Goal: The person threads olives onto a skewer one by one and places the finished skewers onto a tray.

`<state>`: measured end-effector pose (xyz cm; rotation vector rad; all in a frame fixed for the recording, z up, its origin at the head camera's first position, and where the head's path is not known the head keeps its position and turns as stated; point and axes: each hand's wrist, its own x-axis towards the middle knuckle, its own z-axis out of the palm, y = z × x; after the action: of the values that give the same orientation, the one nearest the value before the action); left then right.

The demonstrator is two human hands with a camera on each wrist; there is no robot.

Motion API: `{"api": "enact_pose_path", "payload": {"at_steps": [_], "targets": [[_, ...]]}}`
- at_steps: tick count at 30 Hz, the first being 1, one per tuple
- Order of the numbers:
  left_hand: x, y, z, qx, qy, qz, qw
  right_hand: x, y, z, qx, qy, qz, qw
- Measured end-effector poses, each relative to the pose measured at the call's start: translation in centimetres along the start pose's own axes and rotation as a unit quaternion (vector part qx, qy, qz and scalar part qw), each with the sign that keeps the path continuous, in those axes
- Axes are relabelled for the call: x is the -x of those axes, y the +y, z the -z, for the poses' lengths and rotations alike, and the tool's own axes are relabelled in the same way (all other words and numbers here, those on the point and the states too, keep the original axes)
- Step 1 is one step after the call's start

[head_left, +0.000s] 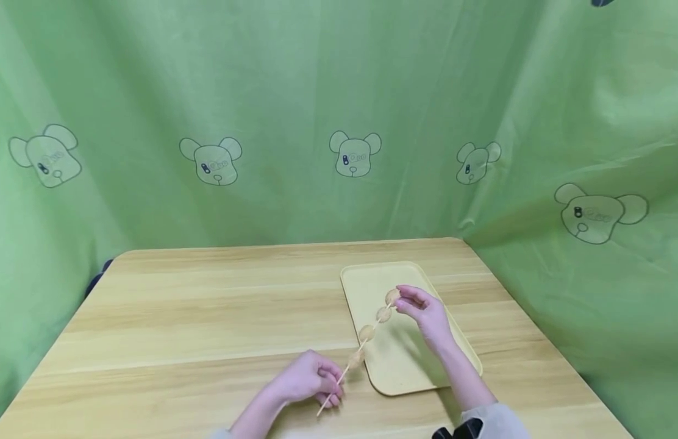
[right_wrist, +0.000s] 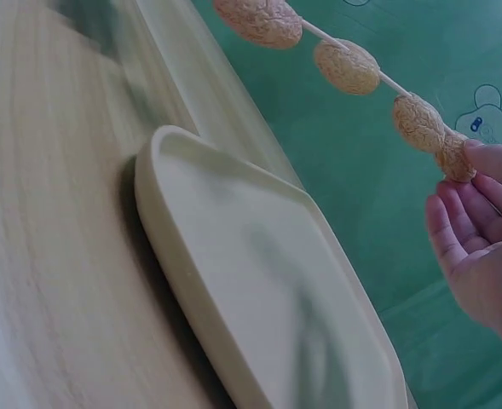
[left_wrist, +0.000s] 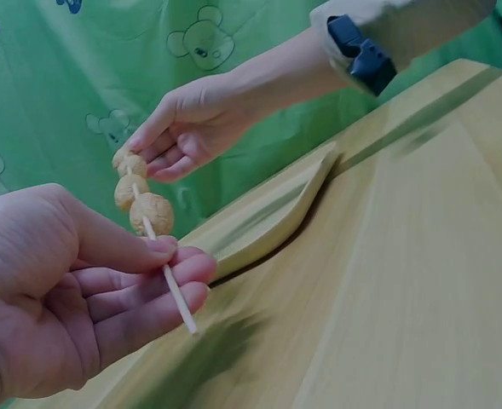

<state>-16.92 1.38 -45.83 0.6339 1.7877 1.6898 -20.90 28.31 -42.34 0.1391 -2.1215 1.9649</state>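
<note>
A thin wooden skewer [head_left: 326, 403] slants up to the right in the head view, with several light-brown, rough-surfaced balls [head_left: 367, 333] threaded along it. My left hand [head_left: 313, 379] pinches the bare stick near its lower end between thumb and fingers; the tip pokes out past the fingers in the left wrist view. At the far end, my right hand [head_left: 429, 317] pinches the last ball [right_wrist: 455, 158] with thumb and fingertips. That end ball sits close against its neighbour [right_wrist: 418, 122], while bare stick shows between the others. The balls hang partly over a beige tray [head_left: 366, 283].
The rectangular tray with a low raised rim [right_wrist: 225, 349] lies on the right half of a light wooden table [head_left: 180, 317]. Green curtains [head_left: 284, 91] with bear-head prints stand behind and beside the table. A dark device [left_wrist: 361, 55] is strapped on the right wrist over a sleeve.
</note>
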Motion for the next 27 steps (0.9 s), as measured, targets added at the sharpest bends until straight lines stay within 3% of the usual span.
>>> {"api": "enact_pose_path", "payload": {"at_steps": [6,12,19,27], "targets": [[-1.2,0.3,-0.9,0.014,0.032,-0.006,0.9994,-0.2,0.4,1.4,0.021,-0.005,0.008,0.9997],[-2.9,0.6,-1.6,0.029,0.070,-0.020,0.9969,0.5,0.8,4.0,0.101,-0.013,0.004,0.9948],[-5.2,0.8,-2.8,0.068,0.106,-0.026,0.9917,2.5,1.3,8.2,0.218,-0.026,-0.031,0.9752],[-7.8,1.6,-4.0,0.091,0.128,-0.041,0.9868,5.2,2.4,11.7,0.268,-0.060,-0.069,0.9589]]}}
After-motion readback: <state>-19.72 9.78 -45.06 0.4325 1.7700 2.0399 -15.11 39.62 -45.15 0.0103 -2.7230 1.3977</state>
